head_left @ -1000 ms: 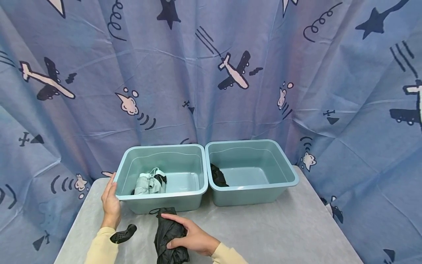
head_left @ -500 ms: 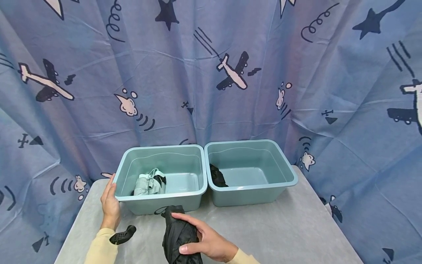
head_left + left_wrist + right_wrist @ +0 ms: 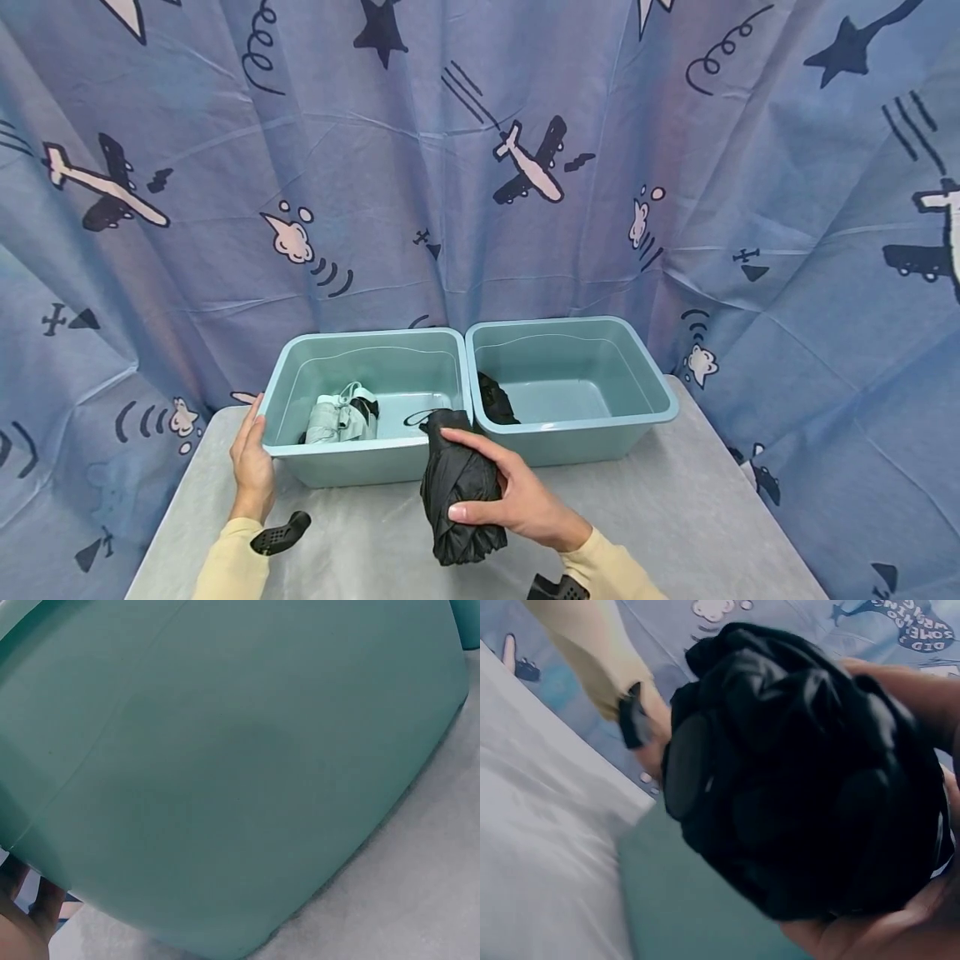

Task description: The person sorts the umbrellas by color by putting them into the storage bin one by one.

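My right hand (image 3: pixel 517 500) grips a black folded umbrella (image 3: pixel 461 492) with a thin cord loop at its top. The umbrella is raised in front of the two bins, its top end overlapping the left bin's front right corner in the head view. Its gathered black cloth (image 3: pixel 780 772) fills much of the right wrist view. With fairly straight fingers, my left hand (image 3: pixel 251 462) rests against the left side of the left bin (image 3: pixel 360 467). A pale green rolled umbrella (image 3: pixel 341 421) with a black part lies in that bin.
Beside the left bin stands a matching right bin (image 3: pixel 577 442), with a black cloth bundle (image 3: pixel 497 400) at its left wall. Both are on a table with a grey cover (image 3: pixel 637 533). A blue patterned curtain (image 3: pixel 420 183) hangs behind.
My right hand has carried the black umbrella up and to the right, from the table's front to the bins' front edges. My left hand has stayed at the left bin.
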The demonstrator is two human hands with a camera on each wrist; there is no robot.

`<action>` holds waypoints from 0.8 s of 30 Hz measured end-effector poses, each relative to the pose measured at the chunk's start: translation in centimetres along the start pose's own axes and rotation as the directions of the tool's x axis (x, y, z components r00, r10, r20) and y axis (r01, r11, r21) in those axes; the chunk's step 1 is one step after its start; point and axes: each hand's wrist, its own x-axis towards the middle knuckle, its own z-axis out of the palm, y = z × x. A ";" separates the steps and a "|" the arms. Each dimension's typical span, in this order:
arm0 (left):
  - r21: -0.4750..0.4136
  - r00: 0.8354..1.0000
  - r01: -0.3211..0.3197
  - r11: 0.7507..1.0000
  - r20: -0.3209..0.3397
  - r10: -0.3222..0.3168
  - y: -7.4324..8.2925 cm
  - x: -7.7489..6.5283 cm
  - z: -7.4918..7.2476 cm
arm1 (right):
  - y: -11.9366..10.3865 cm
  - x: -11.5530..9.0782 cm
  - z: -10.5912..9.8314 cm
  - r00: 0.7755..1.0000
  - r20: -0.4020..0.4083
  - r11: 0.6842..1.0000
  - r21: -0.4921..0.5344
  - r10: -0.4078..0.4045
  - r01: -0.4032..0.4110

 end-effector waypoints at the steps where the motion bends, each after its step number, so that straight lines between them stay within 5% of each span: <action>1: 0.001 1.000 -0.003 1.000 0.002 0.003 0.0 0.0 0.0 | -0.4 0.0 -0.6 1.000 -0.015 1.000 -0.019 0.002 -0.002; 10: 0.013 1.000 -0.004 1.000 0.002 0.004 -0.1 0.0 0.0 | -2.7 1.2 -6.7 0.982 -0.186 0.993 -0.101 0.043 -0.063; 24: 0.010 1.000 -0.004 1.000 -0.008 0.004 -0.1 0.1 0.1 | -2.6 4.0 -16.0 0.924 -0.359 0.939 -0.253 0.133 -0.233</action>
